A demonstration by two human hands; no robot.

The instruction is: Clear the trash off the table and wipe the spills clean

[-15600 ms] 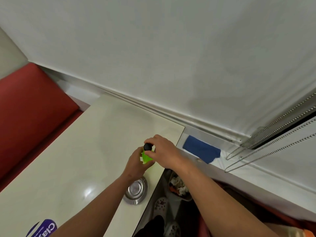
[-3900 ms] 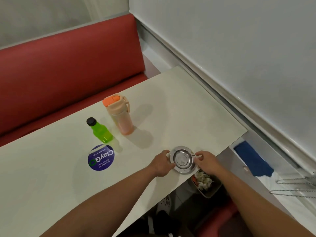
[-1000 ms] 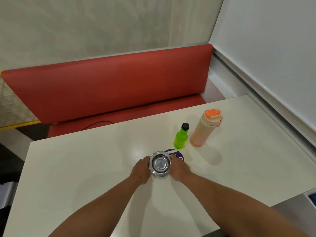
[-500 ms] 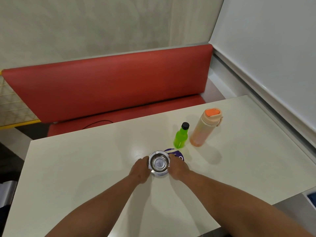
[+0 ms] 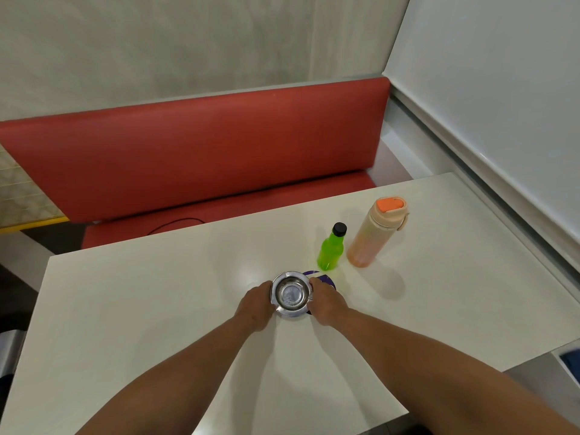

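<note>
Two hands flank one small steel bowl (image 5: 292,297) near the middle of the desk (image 5: 125,309): your left hand (image 5: 255,304) lies against its left rim, your right hand (image 5: 324,301) against its right rim. Fingers of both hands curl round the rim and clasp the bowl between them; whether its base rests on the desk or is just raised cannot be told. The bowl is round, so it offers no long axis, and both hands are equally near, since both touch it. The bowl's right edge overlaps a purple round sticker (image 5: 323,279), most of which your right hand covers. Just beyond, to the right, stands a green bottle (image 5: 331,252) with a black cap, and beside that a peach flask (image 5: 375,235) with an orange lid; both are upright and apart from the bowl. Judged from this layout, any move away from you and rightward passes near the green bottle first, so clearance there governs the path.
</note>
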